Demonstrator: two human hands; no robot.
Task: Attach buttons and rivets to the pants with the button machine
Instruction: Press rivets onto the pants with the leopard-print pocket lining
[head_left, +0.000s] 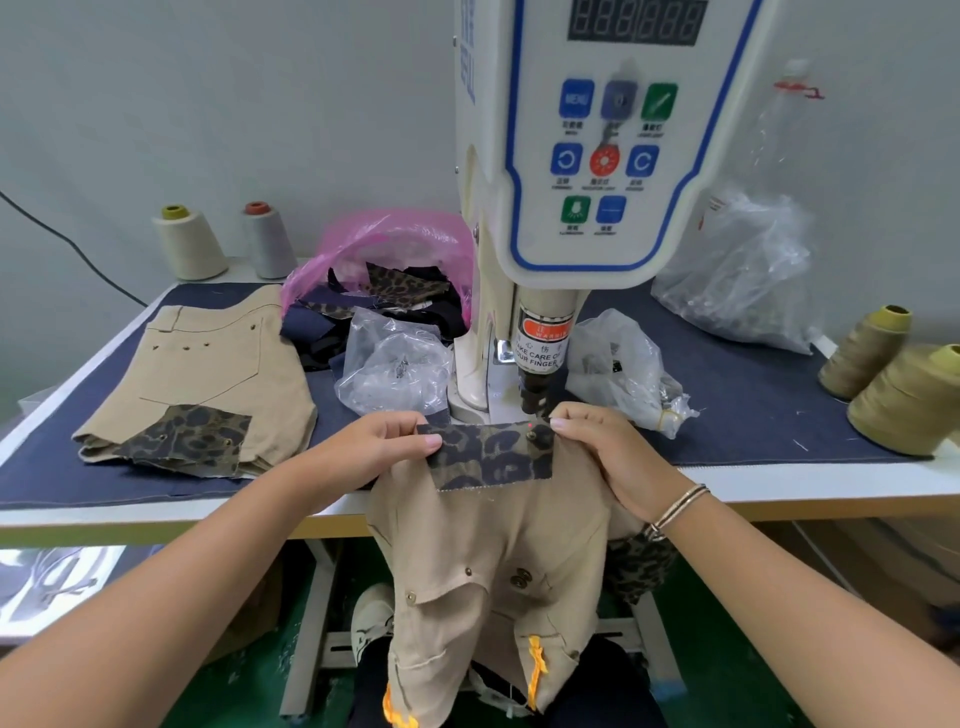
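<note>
Both hands pinch the leopard patch (491, 449) on the pants (498, 561) at the table (779, 483) edge. Left hand (371, 441): thumb on top of the patch's left end, fingers curled under. Right hand (608, 447): thumb and forefinger nip the top right corner, the other fingers gathering tan cloth below. Held from both ends, so the patch lies flat and taut.

Patch corner sits directly under the machine (597, 156) punch (535, 397). A red aiming dot (530, 425) falls on the fabric just beside a rivet (533, 435) already in that corner. Fingertips kept to either side of the punch line, likely for safety; the head carries a finger warning label (543, 345).

Rest of the pants hangs off the table edge toward the lap, several rivets and a button showing lower down. Judged: positioning or checking the corner rivet; patch's left corner appears bare, probably next.

A second pair of pants (208, 374) lies folded on the left of the table, patch riveted at both corners. Clear bags (395, 364) flank the machine base, presumably hardware kept within reach; contents too small to tell. Pink bag (384, 244) of scraps behind. Thread cones (189, 241) at back left and far right.
</note>
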